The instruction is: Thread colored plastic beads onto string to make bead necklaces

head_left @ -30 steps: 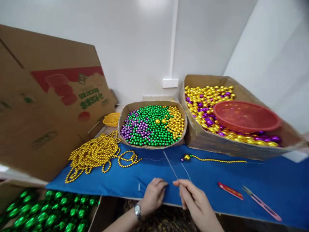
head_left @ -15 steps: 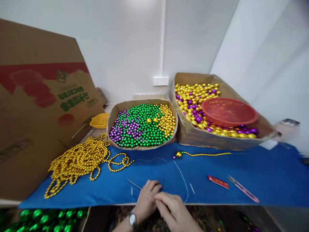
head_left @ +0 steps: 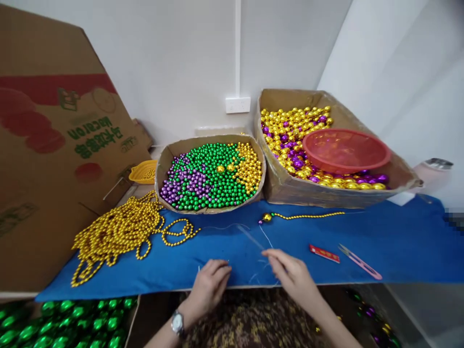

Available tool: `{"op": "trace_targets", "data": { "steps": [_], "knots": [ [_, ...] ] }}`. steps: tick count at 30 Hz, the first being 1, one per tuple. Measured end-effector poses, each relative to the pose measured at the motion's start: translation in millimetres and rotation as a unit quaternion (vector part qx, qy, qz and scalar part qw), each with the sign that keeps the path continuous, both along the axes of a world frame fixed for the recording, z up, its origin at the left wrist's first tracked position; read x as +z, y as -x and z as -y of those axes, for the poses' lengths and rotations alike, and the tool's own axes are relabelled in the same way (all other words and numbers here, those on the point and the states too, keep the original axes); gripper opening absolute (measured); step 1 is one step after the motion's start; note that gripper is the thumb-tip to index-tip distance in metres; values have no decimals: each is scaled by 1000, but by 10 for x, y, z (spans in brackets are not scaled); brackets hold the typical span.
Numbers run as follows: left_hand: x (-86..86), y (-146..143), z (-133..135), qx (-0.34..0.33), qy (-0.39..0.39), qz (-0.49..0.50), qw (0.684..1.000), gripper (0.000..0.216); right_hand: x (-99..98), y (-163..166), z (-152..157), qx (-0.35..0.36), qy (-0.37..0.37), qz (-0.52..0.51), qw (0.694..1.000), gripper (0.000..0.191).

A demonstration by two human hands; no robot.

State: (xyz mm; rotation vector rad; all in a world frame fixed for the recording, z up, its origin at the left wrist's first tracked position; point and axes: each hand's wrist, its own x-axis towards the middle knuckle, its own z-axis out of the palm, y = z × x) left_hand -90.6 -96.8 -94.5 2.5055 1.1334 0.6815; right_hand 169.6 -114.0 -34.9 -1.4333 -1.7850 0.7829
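Observation:
My right hand [head_left: 293, 273] pinches a long thin needle [head_left: 251, 238], smeared by motion, pointing away and to the left above the blue cloth. Fine white thread [head_left: 258, 276] lies looped just left of that hand. My left hand [head_left: 212, 282], with a watch on the wrist, is closed at the table's front edge; its fingertips press together, and what they hold is too small to make out. Beyond the hands lies a short string of gold beads [head_left: 308, 217] with a larger gold bead [head_left: 267, 218] and a purple one at its left end.
A heap of gold bead strands [head_left: 116, 232] lies left. Behind stand a carton of green, purple and gold beads [head_left: 212, 208] and a bigger carton [head_left: 290, 191] with a red basin [head_left: 344, 150]. Pink thread snips [head_left: 360, 262] and a red packet [head_left: 324, 253] lie right.
My hands were together and have moved apart, the right one going right and forward with the needle. The needle swung from pointing left to pointing away. The view has tilted slightly down.

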Motion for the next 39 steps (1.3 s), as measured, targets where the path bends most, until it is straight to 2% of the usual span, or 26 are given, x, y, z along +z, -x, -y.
{"op": "trace_targets", "data": {
  "steps": [3, 6, 10, 15, 20, 24, 28, 33, 36, 39],
  "knots": [
    [-26, 356, -38, 60, -46, -38, 996, 27, -202, -385, 10, -87, -14, 58, 994, 31],
    [-132, 651, 43, 94, -81, -83, 989, 29, -401, -617, 41, -123, -19, 93, 988, 32],
    [-232, 882, 215, 88, -106, -135, 981, 31, -648, -633, 76, -108, -7, 107, 988, 34],
    [-184, 990, 309, 69, -99, -152, 981, 27, -861, -572, 116, -123, -27, 127, 984, 36],
    [-105, 744, 306, 27, -87, -171, 981, 33, -909, -581, 117, -117, -29, 153, 981, 37],
    [-96, 523, 293, -10, -78, -188, 979, 30, -945, -559, 108, -104, -70, 189, 974, 38],
    [-102, 569, 295, -14, -73, -193, 978, 24, -985, -525, 118, -89, -116, 211, 967, 36],
    [-162, 569, 325, -12, -93, -194, 977, 32, -924, -565, 123, -77, -136, 228, 961, 31],
    [-203, 316, 318, -30, -113, -170, 979, 37, -864, -569, 141, -70, -156, 245, 954, 31],
    [-227, -36, 291, -66, -120, -164, 977, 39, -854, -441, 178, -31, -173, 261, 949, 30]
  ]
}}
